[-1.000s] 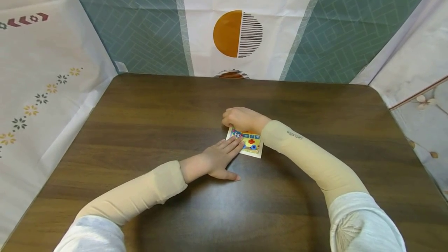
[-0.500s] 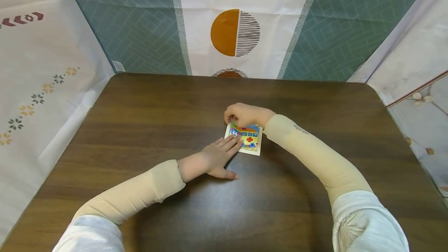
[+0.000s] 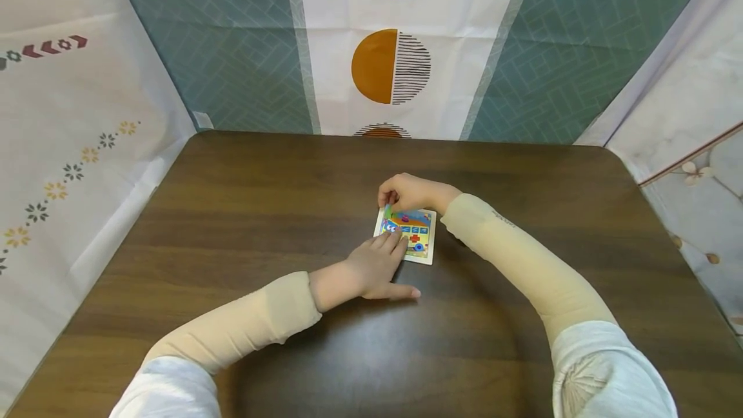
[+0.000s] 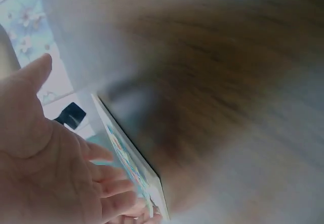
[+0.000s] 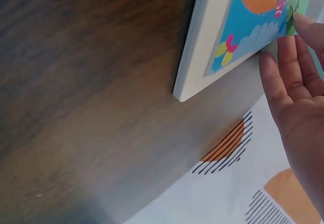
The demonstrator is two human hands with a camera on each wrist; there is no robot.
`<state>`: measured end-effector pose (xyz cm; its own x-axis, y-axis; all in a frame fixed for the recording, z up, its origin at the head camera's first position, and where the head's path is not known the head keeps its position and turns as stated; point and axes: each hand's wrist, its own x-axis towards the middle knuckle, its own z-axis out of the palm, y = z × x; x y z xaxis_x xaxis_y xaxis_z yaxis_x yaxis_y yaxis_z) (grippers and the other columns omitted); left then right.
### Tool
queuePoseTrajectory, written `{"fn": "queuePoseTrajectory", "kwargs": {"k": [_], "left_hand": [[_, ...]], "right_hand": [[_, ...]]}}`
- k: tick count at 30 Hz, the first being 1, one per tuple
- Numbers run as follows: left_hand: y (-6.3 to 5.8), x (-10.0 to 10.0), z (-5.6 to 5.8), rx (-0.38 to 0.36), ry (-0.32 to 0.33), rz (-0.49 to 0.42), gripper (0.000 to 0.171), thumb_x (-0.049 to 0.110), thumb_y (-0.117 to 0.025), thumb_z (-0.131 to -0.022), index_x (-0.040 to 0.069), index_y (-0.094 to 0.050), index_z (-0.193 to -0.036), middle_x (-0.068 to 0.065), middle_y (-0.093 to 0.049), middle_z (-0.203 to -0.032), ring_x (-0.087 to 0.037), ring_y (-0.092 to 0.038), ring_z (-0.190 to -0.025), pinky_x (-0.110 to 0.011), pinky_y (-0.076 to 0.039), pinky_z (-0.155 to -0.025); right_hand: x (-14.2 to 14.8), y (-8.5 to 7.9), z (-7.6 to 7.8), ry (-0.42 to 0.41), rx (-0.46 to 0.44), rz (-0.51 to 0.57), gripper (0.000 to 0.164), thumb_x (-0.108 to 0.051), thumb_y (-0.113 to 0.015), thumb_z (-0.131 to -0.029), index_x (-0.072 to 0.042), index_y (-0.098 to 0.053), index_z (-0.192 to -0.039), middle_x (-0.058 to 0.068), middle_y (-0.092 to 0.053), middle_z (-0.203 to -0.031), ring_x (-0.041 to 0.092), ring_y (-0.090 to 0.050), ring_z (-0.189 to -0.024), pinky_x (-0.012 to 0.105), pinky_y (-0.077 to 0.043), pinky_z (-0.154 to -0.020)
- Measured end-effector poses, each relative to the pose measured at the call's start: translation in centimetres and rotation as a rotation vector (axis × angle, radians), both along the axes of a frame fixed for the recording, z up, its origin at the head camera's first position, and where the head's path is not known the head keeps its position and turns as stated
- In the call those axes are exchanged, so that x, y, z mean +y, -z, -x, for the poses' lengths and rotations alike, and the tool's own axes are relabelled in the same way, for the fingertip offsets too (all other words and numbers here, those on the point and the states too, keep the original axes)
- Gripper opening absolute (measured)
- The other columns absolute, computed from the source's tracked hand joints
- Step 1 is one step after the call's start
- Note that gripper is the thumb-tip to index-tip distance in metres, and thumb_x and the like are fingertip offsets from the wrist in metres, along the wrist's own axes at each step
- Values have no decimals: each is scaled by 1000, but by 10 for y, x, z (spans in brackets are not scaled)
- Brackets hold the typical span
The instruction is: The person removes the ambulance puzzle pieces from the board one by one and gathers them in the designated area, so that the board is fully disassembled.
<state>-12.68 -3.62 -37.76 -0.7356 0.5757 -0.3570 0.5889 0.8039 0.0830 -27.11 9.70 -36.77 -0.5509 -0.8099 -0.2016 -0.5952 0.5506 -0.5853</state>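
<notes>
A small square jigsaw puzzle (image 3: 419,231) in a pale frame lies mid-table, printed with a yellow ambulance bus, blue sky and flowers. My left hand (image 3: 377,268) rests on its lower left part, fingers straight and thumb spread toward me. From the far side, my right hand (image 3: 413,193) pinches a puzzle piece (image 5: 300,6) at the upper left corner. In the right wrist view that green-and-blue piece stands tilted up from the picture, thumb on its face. Seen from the left wrist, the puzzle's frame (image 4: 159,198) appears edge-on beyond my left fingers.
The brown wooden table (image 3: 278,192) stretches around the puzzle on all sides. Behind it hangs a green and white cloth (image 3: 331,76) with orange circles. Pale patterned cloths hang at left (image 3: 104,89) and right (image 3: 691,108). A small black object (image 4: 73,115) shows in the left wrist view.
My right hand has drawn back slightly to the right, uncovering more of the puzzle's top, and its fingers now pinch the corner piece. The left hand stays on the puzzle, shifted slightly.
</notes>
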Motion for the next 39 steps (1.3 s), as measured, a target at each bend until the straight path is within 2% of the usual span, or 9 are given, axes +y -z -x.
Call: {"fn": "queuePoseTrajectory", "kwargs": {"k": [5, 13, 17, 24, 32, 39], "left_hand": [[6, 11, 0, 33, -13, -21, 99, 74, -40, -85, 4, -16, -152, -13, -8, -160, -26, -10, -147, -35, -18, -118], [15, 20, 1, -17, -50, -17, 103, 74, -41, -84, 4, -11, -153, -16, 0, -160, -27, -2, -147, -36, -18, -118], [15, 21, 2, -24, -61, -20, 104, 75, -42, -83, 5, -11, -153, -16, 1, -160, -27, -1, -148, -36, -17, -118], [12, 23, 4, 7, -53, 45, 111, 83, -42, -77, 9, -13, -153, -20, 0, -159, -31, -4, -147, -35, -19, -117], [10, 24, 7, -19, -69, 41, 113, 83, -45, -75, 10, -12, -154, -20, 3, -159, -30, -3, -147, -34, -21, -117], [9, 27, 12, -16, -69, 26, 115, 84, -47, -73, 9, -14, -153, -22, 0, -158, -31, -6, -147, -36, -23, -116]], "right_hand": [[0, 6, 1, 14, -33, 17, 14, 5, -66, -82, -2, -68, -94, 9, -67, -95, 20, -61, -87, 32, -52, -84], [1, 17, -1, 65, -48, 24, 14, 0, -69, -82, -3, -69, -95, 8, -69, -96, 20, -64, -89, 32, -53, -85], [3, 16, -2, 116, -57, 27, 14, -2, -71, -81, -3, -70, -95, 8, -69, -94, 19, -63, -88, 31, -53, -85], [7, 12, 1, 183, -79, 15, 13, -9, -72, -82, -1, -70, -92, 9, -70, -91, 17, -63, -83, 31, -52, -79], [12, 17, 11, 241, -161, 0, 13, -12, -72, -84, -2, -74, -92, 6, -71, -89, 15, -58, -80, 31, -51, -81], [12, 10, 15, 315, -244, -26, 15, -11, -70, -85, 0, -74, -94, 7, -71, -91, 16, -58, -82, 30, -51, -81]]}}
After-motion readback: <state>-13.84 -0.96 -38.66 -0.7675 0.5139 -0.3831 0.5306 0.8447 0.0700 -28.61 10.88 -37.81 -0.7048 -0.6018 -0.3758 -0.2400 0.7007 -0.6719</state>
